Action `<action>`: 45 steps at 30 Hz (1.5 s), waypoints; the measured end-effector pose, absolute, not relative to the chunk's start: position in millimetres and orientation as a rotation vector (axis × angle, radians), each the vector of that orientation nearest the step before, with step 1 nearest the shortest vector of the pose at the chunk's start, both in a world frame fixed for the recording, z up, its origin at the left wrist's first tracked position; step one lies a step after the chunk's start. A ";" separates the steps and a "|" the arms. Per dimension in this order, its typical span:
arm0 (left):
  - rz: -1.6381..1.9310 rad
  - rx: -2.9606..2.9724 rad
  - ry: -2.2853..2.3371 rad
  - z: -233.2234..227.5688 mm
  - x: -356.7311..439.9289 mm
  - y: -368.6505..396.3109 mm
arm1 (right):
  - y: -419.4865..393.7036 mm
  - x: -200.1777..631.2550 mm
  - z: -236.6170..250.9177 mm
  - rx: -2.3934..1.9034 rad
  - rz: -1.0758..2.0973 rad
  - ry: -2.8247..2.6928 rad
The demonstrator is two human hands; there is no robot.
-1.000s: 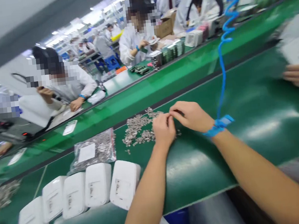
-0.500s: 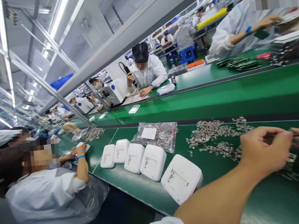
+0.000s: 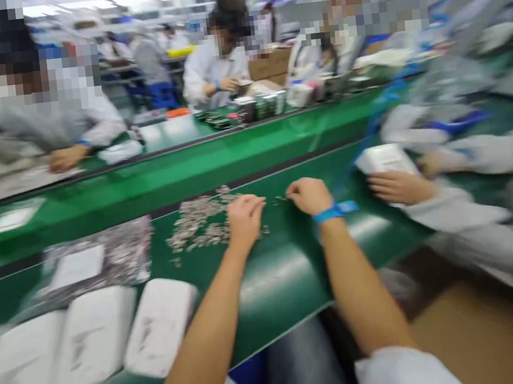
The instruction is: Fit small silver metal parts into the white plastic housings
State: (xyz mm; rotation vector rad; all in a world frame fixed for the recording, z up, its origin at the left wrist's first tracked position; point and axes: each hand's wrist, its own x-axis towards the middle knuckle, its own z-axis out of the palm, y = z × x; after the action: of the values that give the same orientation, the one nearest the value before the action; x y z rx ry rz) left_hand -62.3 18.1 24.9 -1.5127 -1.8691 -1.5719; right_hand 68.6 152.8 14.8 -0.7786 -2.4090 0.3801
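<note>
The picture is blurred by head motion. My left hand (image 3: 244,216) rests with curled fingers at the right edge of a pile of small silvery metal parts (image 3: 198,222) on the green bench (image 3: 274,275). My right hand (image 3: 308,195), with a blue wrist strap (image 3: 334,211), pinches something tiny just to the right of the pile; what it holds is too blurred to name. The two hands are a short gap apart.
A clear bag of the same parts (image 3: 94,261) lies left of the pile. Several white plastic housings (image 3: 93,340) line the bench's near edge. A co-worker's hands hold a white housing (image 3: 384,160) at the right. Other people work across the green conveyor (image 3: 190,168).
The camera swung left, then back right. My hands stayed at the parts pile and have drawn slightly apart. The co-worker at my right has come into view.
</note>
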 end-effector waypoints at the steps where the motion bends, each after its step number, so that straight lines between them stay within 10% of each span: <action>1: -1.648 -1.640 -1.799 9.6 -64.9 30.2 | 158.9 86.5 19.0 -0.889 0.312 -2.387; 14: -1.822 -1.516 -2.066 -17.9 -69.6 27.7 | 124.7 59.4 21.3 -0.503 1.645 -2.012; 25: -1.563 -1.779 -1.870 -16.0 -68.6 27.9 | 128.3 61.1 24.2 -0.502 1.556 -1.984; 35: -1.301 -1.826 -1.889 -18.0 -69.0 26.1 | 126.4 59.5 20.2 -0.116 0.304 -2.361; 45: -1.106 -1.569 -1.892 -19.4 -64.0 21.5 | 105.1 41.6 18.0 -0.536 0.583 -2.125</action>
State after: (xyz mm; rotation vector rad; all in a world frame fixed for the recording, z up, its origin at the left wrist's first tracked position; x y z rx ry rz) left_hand -64.0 21.5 -19.4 -1.5695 -1.8922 -1.1062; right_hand 41.6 105.1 18.0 -0.5365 -2.1246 0.5834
